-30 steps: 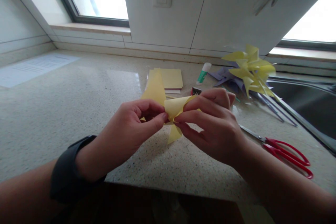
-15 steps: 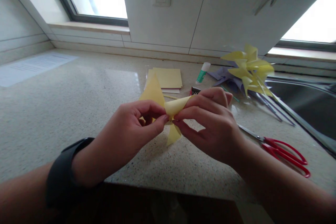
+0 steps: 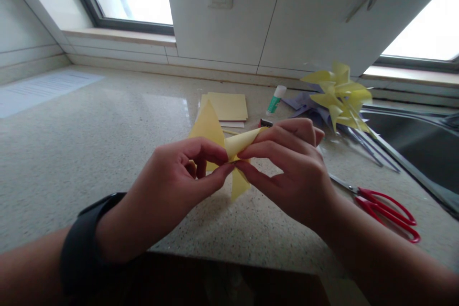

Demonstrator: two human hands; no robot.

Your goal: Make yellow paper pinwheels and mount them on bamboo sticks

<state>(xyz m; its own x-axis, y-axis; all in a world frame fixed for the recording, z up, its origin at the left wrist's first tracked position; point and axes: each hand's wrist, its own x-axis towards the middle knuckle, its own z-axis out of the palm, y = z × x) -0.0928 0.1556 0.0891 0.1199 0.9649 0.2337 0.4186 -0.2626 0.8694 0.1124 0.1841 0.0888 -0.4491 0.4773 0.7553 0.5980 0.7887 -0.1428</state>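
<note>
A yellow paper pinwheel is held up over the counter between both hands, its blades pointed and one curled over. My left hand pinches it near the centre with thumb and forefinger. On the other side, my right hand grips the curled blade and the centre with its fingertips. Something small and dark shows where the thumbs meet; I cannot make out what it is. Red-handled scissors lie beside my right wrist, partly behind the forearm.
Behind the hands lie a stack of yellow paper, a small dark-and-red box and a glue stick. Finished yellow pinwheels on sticks rest over purple ones, next to the sink. A printed sheet lies far left.
My left thumb and fingers have shifted slightly at the pinwheel's centre. The lower blade has turned a little to the right. Both hands still hold the paper.
</note>
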